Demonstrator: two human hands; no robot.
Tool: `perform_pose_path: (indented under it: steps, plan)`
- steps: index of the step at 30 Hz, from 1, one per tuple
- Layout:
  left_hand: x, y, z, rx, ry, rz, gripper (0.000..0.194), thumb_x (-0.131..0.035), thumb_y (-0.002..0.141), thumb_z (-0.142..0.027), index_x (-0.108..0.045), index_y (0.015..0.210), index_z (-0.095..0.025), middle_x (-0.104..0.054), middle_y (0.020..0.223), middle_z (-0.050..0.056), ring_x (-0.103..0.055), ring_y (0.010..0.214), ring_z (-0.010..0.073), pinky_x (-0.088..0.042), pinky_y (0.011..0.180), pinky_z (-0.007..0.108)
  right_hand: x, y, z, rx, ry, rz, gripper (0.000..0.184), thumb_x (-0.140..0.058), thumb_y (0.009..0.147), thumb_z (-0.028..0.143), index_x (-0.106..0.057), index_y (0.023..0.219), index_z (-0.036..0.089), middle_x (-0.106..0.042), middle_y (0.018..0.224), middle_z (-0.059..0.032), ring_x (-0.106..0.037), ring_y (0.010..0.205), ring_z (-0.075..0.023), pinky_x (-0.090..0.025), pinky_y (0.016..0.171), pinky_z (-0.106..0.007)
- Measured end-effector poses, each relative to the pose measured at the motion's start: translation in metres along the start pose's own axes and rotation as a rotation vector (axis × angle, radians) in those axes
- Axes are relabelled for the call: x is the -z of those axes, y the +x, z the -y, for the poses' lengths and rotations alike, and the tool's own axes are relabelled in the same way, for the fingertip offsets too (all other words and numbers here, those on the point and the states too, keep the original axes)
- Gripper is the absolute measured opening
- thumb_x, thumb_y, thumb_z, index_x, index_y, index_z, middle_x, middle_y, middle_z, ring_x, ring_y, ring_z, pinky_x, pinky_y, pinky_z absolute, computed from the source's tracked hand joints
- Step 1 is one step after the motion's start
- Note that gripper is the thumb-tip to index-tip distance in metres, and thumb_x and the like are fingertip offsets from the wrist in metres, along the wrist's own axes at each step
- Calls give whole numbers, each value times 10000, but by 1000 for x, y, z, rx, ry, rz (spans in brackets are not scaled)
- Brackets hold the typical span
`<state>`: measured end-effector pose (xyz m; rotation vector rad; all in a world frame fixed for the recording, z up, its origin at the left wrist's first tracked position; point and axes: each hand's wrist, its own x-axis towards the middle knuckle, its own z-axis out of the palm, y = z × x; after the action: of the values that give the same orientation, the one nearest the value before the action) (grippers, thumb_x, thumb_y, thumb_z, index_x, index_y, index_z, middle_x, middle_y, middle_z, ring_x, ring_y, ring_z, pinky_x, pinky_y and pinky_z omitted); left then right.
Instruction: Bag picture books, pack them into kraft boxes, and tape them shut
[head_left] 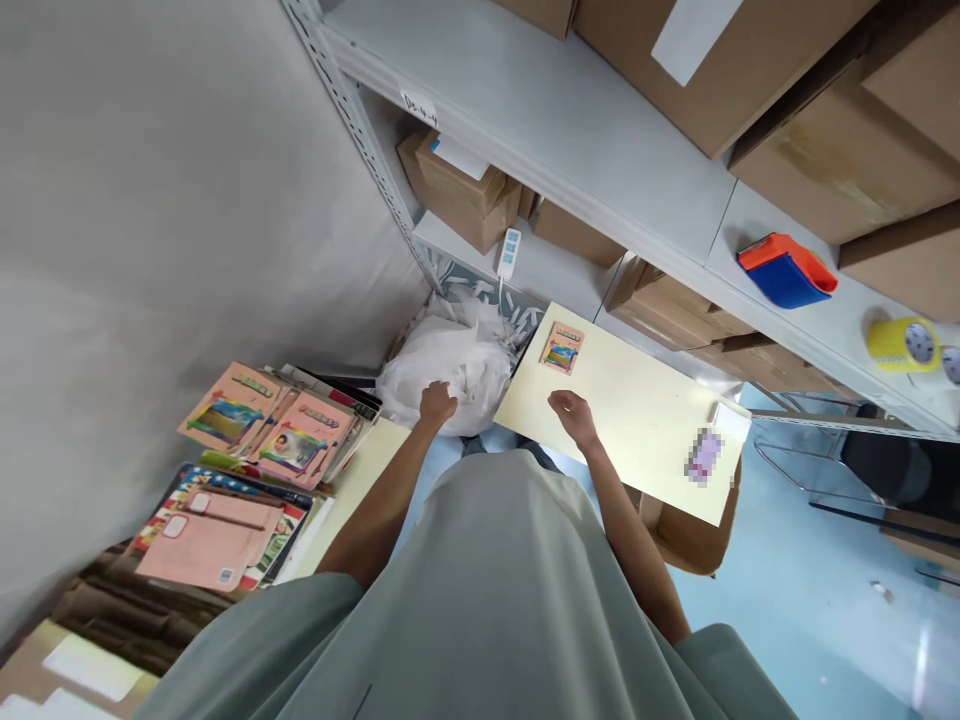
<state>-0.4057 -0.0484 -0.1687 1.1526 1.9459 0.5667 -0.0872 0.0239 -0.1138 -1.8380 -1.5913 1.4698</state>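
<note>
My left hand hangs in front of a full white plastic bag, its fingers apart and only slightly bent, with nothing in it. My right hand is over the near edge of a pale yellow board. Its fingers curl in toward the thumb, and I see nothing held there. On the board's far left corner lies a pink booklet with a colourful picture. A blurred purple item and a small white box are at its right end.
Stacks of pink booklets and other printed books stand at left. Ahead is a grey metal shelf with cardboard boxes, an orange-blue holder and yellow tape rolls. An open carton sits under the board.
</note>
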Motion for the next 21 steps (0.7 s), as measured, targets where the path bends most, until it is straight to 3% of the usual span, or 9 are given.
perform_pose_path:
  steps: [4,9,13,15,19,21]
  plan:
    - [5,6,6,167,64,15,334,-648,976,-331,-779,1153,-79,-781,1267,271,-703,1320,428,-478,1202,494,-15,-6,17,12,-11,-10,207,-727,921,441,-759,1003,254,-869,1124,-74,-829,1135,-272,-640,1100,-465]
    - [24,-11,10,190,86,10,306,-601,968,-233,-832,1158,-172,-834,1264,181,-762,1239,375,-535,1162,488,-49,-8,41,44,-18,43,162,-734,947,404,-769,1006,258,-869,1100,-60,-831,1080,-258,-648,1078,-458]
    - [51,-27,16,152,-118,16,293,-634,935,-265,-865,1104,-200,-856,1231,141,-794,1168,339,-574,1149,483,-87,-8,60,122,0,169,137,-726,977,353,-782,1048,250,-865,1114,-71,-827,1069,-238,-643,1069,-428]
    - [65,-35,17,79,-306,75,325,-694,919,-381,-868,1120,-193,-852,1253,145,-794,1165,332,-593,1136,489,-104,-8,69,152,-17,242,221,-772,959,361,-787,1146,243,-849,1223,-95,-817,1130,-255,-645,1059,-433]
    - [93,-58,1,-27,-594,174,661,-788,855,-685,-842,1258,-164,-803,1377,188,-757,1279,360,-599,1139,509,-129,-10,91,316,-158,277,722,-966,801,392,-709,1452,215,-660,1600,-182,-643,1476,-359,-563,1204,-514]
    - [106,-70,-13,-69,-660,196,750,-806,842,-751,-828,1309,-164,-787,1410,192,-731,1336,366,-579,1174,511,-135,-12,103,430,-236,235,727,-981,791,367,-718,1451,211,-638,1623,-183,-571,1546,-376,-476,1295,-529]
